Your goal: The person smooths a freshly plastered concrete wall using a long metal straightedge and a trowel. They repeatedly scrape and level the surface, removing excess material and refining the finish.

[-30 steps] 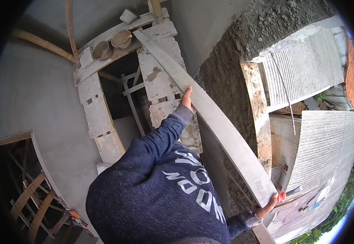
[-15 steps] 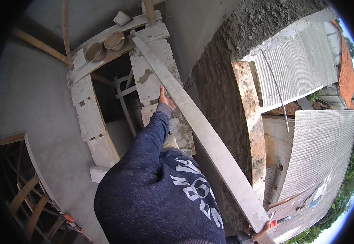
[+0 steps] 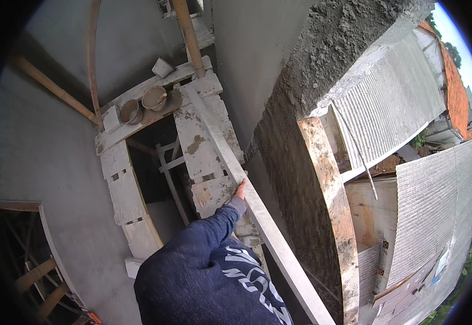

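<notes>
Bare-handed support of a long pale board [image 3: 256, 208], near end running out of view below. The L hand [image 3: 240, 190] grasped the board's L edge approx. midway, fingers mostly hidden; the R hand was out of frame, grip unknown. Good practice, as judged: hold firm, turn slowly, watch both ends. The board passed above the scaffold's R planks [image 3: 190, 127], beside an open gap w/ a dark drop; the R wall [image 3: 295, 179] limited swing that side. Its tip lay nr the scaffold's far R corner, close to a pole [image 3: 189, 38], w/ two buckets [image 3: 154, 108] along the far edge; tip contact couldn't be told.
</notes>
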A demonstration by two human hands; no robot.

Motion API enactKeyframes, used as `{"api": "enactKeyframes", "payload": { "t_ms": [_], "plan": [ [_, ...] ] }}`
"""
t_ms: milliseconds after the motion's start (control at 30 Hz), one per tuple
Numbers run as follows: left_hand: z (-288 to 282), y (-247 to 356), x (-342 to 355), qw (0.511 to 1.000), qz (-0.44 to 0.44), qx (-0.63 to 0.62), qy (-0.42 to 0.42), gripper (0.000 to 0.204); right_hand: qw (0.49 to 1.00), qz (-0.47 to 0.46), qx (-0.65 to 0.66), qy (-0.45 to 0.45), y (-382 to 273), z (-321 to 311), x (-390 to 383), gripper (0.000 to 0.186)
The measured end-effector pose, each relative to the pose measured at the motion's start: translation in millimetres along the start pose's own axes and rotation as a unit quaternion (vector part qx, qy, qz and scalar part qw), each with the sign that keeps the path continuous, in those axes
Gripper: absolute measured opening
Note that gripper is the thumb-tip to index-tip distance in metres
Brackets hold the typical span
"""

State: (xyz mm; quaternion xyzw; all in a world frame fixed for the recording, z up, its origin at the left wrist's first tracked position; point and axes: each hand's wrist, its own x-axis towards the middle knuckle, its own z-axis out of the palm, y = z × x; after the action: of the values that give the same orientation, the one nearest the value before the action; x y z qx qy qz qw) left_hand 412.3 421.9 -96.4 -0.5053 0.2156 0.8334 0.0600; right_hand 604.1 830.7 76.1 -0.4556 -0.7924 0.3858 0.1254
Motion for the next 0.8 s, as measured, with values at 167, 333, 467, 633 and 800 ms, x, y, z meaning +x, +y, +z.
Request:
{"api": "enactKeyframes", "payload": {
  "t_ms": [167,333,467,633,800],
  "plan": [
    [1.3,-63.6,43.8,0.995,-0.003,0.031,-0.099,0.083,0.997,0.026,-0.050,-0.045,73.2,59.0,-1.6,0.062],
    [14.6,-63.0,33.5,0.989,0.013,0.035,-0.144,0.078,0.993,0.015,-0.082,-0.088,107.3,88.2,11.1,0.059],
    [61.9,-28.4,-25.3,0.980,0.090,0.081,-0.159,0.076,0.991,0.029,-0.088,-0.093,130.5,107.4,17.3,0.058],
    [106.8,25.5,-73.9,0.941,0.244,0.181,-0.146,0.086,0.987,0.044,-0.108,-0.108,143.7,128.9,26.5,0.055],
    [140.9,70.3,-103.5,0.890,0.385,0.242,-0.025,0.080,0.981,0.049,-0.129,-0.134,154.5,146.9,32.1,0.053]
  ]
}}
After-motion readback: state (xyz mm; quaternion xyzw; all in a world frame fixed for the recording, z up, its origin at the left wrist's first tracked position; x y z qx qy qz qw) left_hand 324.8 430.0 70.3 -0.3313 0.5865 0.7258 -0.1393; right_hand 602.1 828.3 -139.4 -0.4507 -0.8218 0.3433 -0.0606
